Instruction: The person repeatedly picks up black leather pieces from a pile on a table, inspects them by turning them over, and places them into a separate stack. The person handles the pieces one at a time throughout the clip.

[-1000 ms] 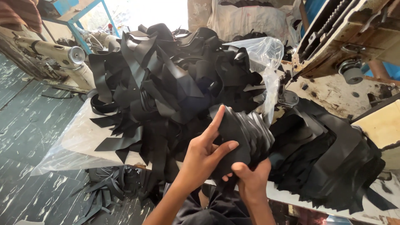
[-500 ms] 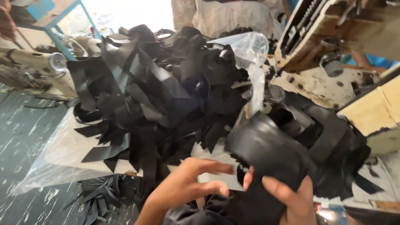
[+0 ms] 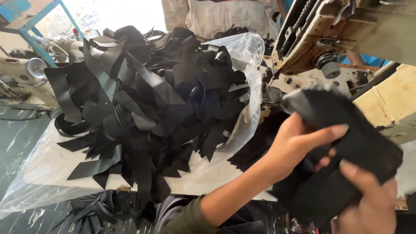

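bundle: black strap bundle (image 3: 346, 143) is moving right, off the pile
hands: left hand (image 3: 299, 145) and right hand (image 3: 368, 203) are following, gripping it

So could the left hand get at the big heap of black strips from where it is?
Probably yes. The left hand lies just right of the heap of black strips with nothing between them, but it is gripping a black bundle with the right hand.
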